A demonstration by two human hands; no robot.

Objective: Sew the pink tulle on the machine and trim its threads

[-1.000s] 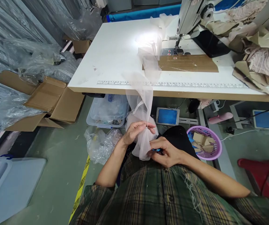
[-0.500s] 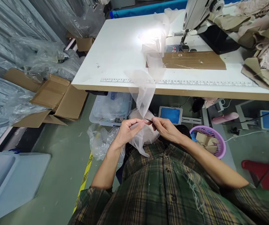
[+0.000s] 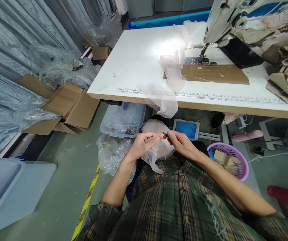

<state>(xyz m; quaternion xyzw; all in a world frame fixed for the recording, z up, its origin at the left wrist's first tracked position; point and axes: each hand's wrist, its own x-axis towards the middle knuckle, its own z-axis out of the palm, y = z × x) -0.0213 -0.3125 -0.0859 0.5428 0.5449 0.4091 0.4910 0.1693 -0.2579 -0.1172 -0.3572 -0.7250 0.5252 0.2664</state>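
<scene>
My left hand (image 3: 144, 145) pinches a piece of sheer white fabric (image 3: 152, 160), whose loose end hangs over my lap. Close beside its fingertips, my right hand (image 3: 182, 143) is closed on small dark thread snips (image 3: 164, 134); just their slim pointed tips show. More pale fabric (image 3: 156, 125) is bunched behind and below the hands. A separate sheer strip (image 3: 167, 105) droops over the table's front edge, apart from my hands, and runs back across the tabletop beside the sewing machine (image 3: 204, 55).
The white table (image 3: 136, 63) has a printed ruler along its front. Cardboard (image 3: 216, 73) lies before the machine, and fabric heaps (image 3: 284, 63) sit at right. Below are a clear plastic bin (image 3: 122, 122), a purple basket (image 3: 244, 167) and an open carton (image 3: 81, 110).
The sheer strip from the table reached down to my fingers before; now its end hangs free at the table edge. My hands stay close together, and the view has shifted slightly.
</scene>
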